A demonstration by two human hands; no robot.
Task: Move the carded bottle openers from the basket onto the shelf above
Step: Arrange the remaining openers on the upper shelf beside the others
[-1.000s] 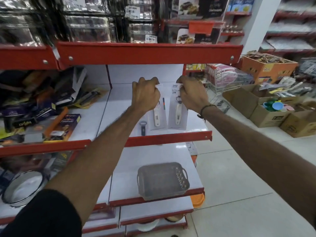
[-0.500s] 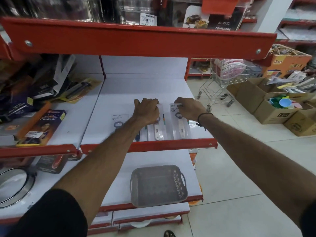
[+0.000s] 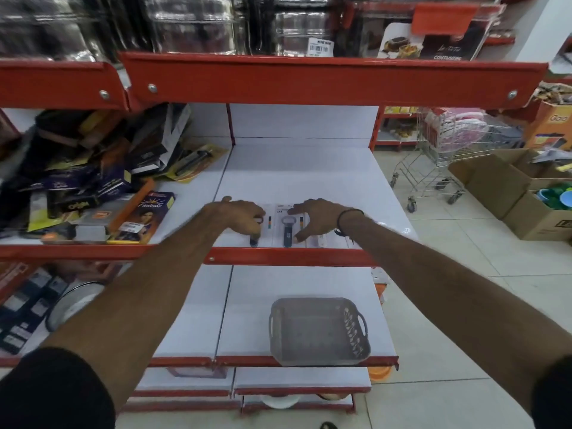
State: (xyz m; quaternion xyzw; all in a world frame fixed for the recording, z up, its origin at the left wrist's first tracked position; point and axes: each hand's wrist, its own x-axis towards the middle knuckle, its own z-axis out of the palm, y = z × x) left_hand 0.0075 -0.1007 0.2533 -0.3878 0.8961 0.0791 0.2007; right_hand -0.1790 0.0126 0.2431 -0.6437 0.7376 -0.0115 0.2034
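Note:
Several carded bottle openers lie flat in a row near the front edge of the white middle shelf [image 3: 303, 174]. One card with a dark blue opener [image 3: 286, 231] shows between my hands. My left hand [image 3: 241, 216] rests palm down on the neighbouring dark-handled opener card [image 3: 254, 240], fingers curled onto it. My right hand [image 3: 317, 215] hovers with spread fingers over the cards with white openers [image 3: 322, 240], partly hiding them. The grey plastic basket [image 3: 359, 326] stands one shelf below and holds nothing.
A heap of boxed and carded goods [image 3: 93, 187] fills the shelf bay to the left. The red upper shelf edge [image 3: 309, 82] hangs overhead. A wire trolley [image 3: 433, 168] and cardboard boxes [image 3: 510, 193] stand on the tiled floor to the right.
Both hands came down from holding two white-opener cards upright to lying low on the shelf. The cards now lie flat, and my right hand's fingers have spread.

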